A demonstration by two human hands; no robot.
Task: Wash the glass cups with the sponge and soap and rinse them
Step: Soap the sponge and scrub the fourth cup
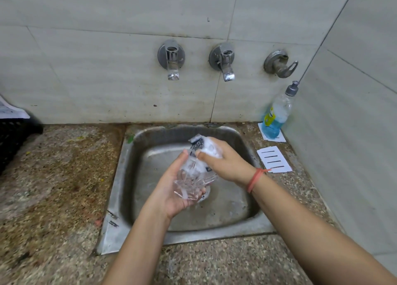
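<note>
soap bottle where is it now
Head view: the soap bottle stands in the far right corner of the counter, beside the sink, below the rightmost tap.

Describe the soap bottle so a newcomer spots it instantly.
Start at the steel sink in the speckled counter. Past its far right corner, where two tiled walls meet, stands the soap bottle. Clear plastic, blue liquid, grey cap, yellow label; the nearby cards are flat and white.
</note>
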